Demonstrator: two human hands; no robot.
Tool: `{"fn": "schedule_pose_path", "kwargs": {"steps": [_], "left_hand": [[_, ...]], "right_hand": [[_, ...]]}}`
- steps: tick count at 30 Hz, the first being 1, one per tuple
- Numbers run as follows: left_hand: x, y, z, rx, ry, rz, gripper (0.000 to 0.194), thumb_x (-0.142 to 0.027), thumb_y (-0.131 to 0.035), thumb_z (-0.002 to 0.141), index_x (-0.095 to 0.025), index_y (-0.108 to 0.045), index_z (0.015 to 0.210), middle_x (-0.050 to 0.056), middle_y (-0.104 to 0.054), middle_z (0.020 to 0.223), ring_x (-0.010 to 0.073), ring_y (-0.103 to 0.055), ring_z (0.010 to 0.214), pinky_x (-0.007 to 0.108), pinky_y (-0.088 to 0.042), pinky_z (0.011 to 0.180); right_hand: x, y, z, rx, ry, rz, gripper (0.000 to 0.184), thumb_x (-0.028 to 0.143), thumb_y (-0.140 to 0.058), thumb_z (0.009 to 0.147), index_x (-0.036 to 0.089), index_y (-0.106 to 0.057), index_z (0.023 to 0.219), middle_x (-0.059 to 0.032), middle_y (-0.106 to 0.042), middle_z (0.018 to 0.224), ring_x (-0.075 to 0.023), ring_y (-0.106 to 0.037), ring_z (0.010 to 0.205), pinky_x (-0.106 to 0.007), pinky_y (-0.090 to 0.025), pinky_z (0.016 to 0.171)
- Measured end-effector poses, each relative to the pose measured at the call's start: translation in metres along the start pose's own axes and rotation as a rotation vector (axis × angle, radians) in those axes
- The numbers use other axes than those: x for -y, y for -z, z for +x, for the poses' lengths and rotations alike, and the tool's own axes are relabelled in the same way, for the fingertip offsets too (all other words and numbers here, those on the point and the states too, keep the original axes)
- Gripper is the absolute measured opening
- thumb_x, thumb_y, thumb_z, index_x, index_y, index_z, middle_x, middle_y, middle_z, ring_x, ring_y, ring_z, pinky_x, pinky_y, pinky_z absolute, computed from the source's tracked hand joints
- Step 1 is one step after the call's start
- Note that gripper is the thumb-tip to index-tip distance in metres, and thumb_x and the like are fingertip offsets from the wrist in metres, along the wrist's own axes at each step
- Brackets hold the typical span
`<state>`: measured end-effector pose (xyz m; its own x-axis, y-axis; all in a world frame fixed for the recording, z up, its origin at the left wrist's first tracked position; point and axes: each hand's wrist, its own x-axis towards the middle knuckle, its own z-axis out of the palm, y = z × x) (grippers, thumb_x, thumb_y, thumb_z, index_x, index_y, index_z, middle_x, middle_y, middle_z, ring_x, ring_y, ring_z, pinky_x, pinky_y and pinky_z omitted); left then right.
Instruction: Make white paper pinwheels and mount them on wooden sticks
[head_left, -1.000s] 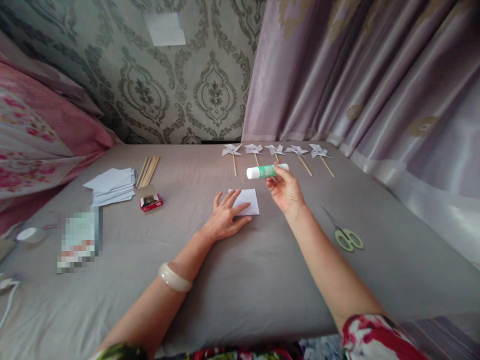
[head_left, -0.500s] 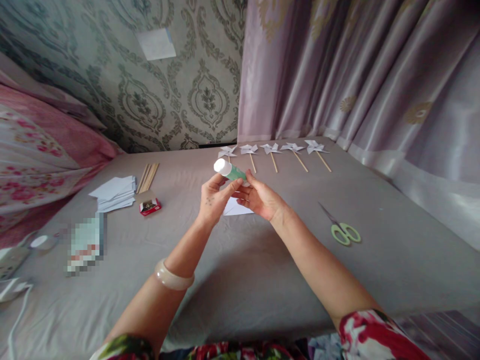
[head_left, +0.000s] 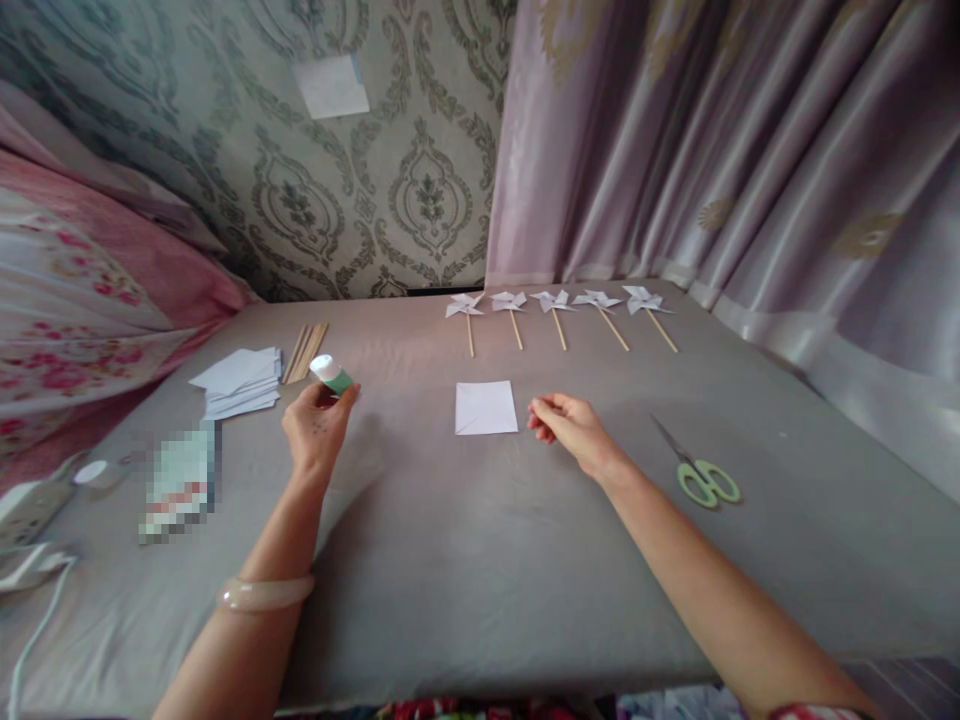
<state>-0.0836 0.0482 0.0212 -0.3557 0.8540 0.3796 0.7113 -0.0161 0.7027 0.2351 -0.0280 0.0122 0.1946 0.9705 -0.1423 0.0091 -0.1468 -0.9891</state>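
Observation:
My left hand (head_left: 318,425) is closed round a glue stick (head_left: 331,374) with a white cap and a green body, held above the cloth at the left. A square of white paper (head_left: 486,408) lies flat between my two hands, with faint lines at its left corners. Just right of the paper, my right hand (head_left: 564,425) has its fingers curled and pinched together. Whatever those fingers may hold is hidden. Neither hand touches the paper.
Several white paper pinwheels on sticks (head_left: 555,303) lie along the back. At left are wooden sticks (head_left: 306,352), a stack of paper (head_left: 240,385), a blurred-out packet (head_left: 180,480) and a power strip (head_left: 30,510). Green-handled scissors (head_left: 705,480) rest at right.
My hands have parted. The left has carried the glue stick leftward, and the right has let go of it and moved right. The paper square is now uncovered; the small red box is hidden.

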Motion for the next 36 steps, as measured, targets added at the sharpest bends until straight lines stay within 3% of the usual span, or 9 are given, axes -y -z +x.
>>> {"fn": "schedule_pose_path", "kwargs": {"steps": [5, 19, 36], "left_hand": [[0.007, 0.002, 0.004, -0.014, 0.036, 0.064, 0.027, -0.041, -0.063, 0.07, -0.017, -0.068, 0.082, 0.003, -0.068, 0.074, 0.0186, -0.062, 0.072, 0.027, -0.044, 0.068], [0.014, -0.002, 0.002, 0.035, 0.045, 0.174, 0.033, -0.046, -0.056, 0.073, -0.017, -0.067, 0.085, 0.008, -0.071, 0.084, 0.0226, -0.065, 0.081, 0.028, -0.043, 0.069], [0.02, -0.008, 0.002, 0.053, 0.013, 0.216, 0.03, -0.043, -0.056, 0.076, -0.016, -0.066, 0.084, 0.008, -0.07, 0.081, 0.0214, -0.063, 0.076, 0.029, -0.042, 0.068]], "right_hand": [[-0.022, -0.01, -0.007, 0.05, 0.068, -0.126, 0.041, 0.056, -0.063, 0.066, 0.016, -0.057, 0.071, 0.0008, -0.058, 0.056, -0.0085, -0.049, 0.045, -0.022, -0.038, 0.044], [-0.032, -0.012, -0.013, 0.059, 0.131, -0.275, 0.043, 0.06, -0.055, 0.072, 0.018, -0.058, 0.074, -0.0021, -0.06, 0.059, -0.0127, -0.052, 0.048, -0.027, -0.044, 0.048], [-0.039, -0.016, -0.013, 0.047, 0.226, -0.444, 0.032, 0.049, -0.048, 0.081, 0.019, -0.059, 0.076, -0.0024, -0.061, 0.06, -0.0146, -0.054, 0.051, -0.027, -0.043, 0.051]]}}
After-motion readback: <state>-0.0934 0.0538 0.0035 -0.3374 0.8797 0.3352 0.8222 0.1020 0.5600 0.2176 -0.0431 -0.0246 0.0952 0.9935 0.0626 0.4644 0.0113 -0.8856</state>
